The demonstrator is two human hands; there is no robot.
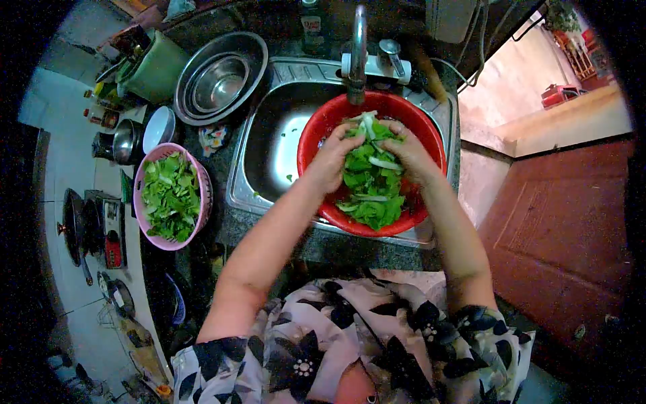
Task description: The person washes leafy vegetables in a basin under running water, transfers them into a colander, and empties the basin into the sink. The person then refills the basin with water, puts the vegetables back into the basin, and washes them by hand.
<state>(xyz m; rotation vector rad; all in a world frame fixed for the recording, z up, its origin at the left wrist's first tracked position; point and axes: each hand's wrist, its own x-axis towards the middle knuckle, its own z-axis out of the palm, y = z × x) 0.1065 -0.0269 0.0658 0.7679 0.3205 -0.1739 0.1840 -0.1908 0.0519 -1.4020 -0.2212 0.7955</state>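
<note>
My left hand [333, 159] and my right hand [412, 156] are closed around a bunch of leafy greens [370, 168] with pale stems, one hand on each side. The bunch is over a red plastic basin [435, 137], and more leaves show in the basin below my hands. How deep the fingers sit among the leaves is partly hidden. The basin stands in the right part of a steel sink [272, 138], under the faucet [359, 57]. A few leaf bits lie on the sink's bottom and rim.
Left of the sink, a pink basket [204, 202] holds more cut greens [171, 195]. Nested metal bowls [219, 84] and a white bowl [159, 129] stand behind it. A dark bottle [311, 27] is at the back. On the right is a reddish-brown door [558, 222].
</note>
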